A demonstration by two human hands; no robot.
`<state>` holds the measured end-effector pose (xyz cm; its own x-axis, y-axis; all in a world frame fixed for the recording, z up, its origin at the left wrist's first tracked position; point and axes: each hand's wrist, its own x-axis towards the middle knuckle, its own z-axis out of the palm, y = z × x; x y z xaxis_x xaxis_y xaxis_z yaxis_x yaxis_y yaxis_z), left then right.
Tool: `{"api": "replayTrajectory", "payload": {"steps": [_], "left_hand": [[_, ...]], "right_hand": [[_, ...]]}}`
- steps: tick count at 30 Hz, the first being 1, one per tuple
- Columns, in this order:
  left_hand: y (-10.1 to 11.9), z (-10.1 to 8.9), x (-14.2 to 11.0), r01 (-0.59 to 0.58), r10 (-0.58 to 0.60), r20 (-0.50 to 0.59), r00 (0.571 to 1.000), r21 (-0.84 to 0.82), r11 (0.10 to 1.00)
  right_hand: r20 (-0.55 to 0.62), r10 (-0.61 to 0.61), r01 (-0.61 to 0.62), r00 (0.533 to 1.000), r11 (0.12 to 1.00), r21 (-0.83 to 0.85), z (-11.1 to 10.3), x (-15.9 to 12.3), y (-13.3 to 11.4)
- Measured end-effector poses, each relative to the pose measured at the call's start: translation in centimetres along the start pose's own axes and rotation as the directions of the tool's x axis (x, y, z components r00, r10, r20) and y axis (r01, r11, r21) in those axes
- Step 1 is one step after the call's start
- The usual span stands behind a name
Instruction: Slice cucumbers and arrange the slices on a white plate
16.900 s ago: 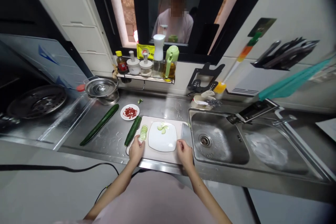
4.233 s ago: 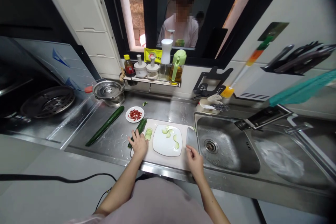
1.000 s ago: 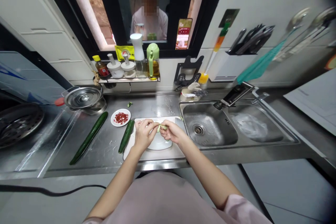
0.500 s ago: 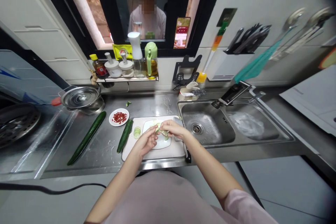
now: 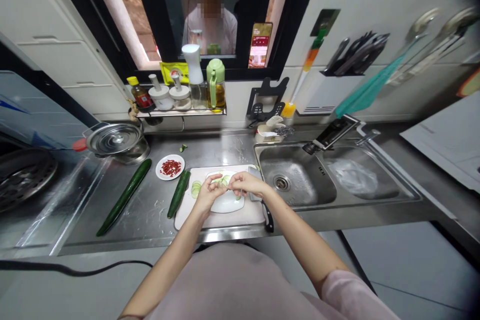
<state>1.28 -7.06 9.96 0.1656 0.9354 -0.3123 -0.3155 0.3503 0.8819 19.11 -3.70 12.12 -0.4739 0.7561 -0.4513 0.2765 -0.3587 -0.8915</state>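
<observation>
Over a white plate [image 5: 228, 205] on the cutting board [image 5: 210, 221], my two hands meet, fingertips nearly touching. My left hand [image 5: 208, 193] is closed in a pinch on a thin cucumber slice at its fingertips, partly hidden. My right hand [image 5: 247, 183] is also closed, its fingers curled around cucumber slices that show only in part. More slices lie on the plate beneath the hands. A small stack of cucumber slices [image 5: 196, 189] sits on the board left of the plate. The cut cucumber [image 5: 179, 194] rests along the board's left edge.
A knife [image 5: 268, 219] lies at the board's right side, blade partly behind my right arm. A whole cucumber [image 5: 123, 198], a dish of chopped red chili [image 5: 170, 167] and a lidded pot [image 5: 118, 141] stand left. The sink [image 5: 300, 180] is at right; seasoning jars line a shelf [image 5: 183, 113].
My left hand has shifted slightly left and its fingers have turned, showing more of the slices on the plate. The right hand stays almost in place.
</observation>
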Motion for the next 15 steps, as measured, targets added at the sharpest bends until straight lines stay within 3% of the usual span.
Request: {"api": "replayTrajectory", "payload": {"steps": [9, 11, 15], "left_hand": [[-1.3, -0.6, 0.6, -0.059, 0.060, -0.018, 0.998, 0.024, 0.998], [-1.2, -0.6, 0.6, -0.020, 0.021, -0.007, 1.000, 0.018, 1.000], [-1.1, -0.8, 0.4, 0.179, -0.176, 0.052, 0.983, -0.042, 0.983]], "right_hand": [[-0.054, 0.006, -0.009, 0.999, 0.998, -0.063, 0.4, 0.9, 0.7], [-0.053, -0.024, 0.021, 0.998, 0.998, -0.057, 0.3, 1.0, 0.9], [-0.031, -0.125, 0.123, 0.992, 0.991, -0.046, 0.2, 1.1, 1.1]]}}
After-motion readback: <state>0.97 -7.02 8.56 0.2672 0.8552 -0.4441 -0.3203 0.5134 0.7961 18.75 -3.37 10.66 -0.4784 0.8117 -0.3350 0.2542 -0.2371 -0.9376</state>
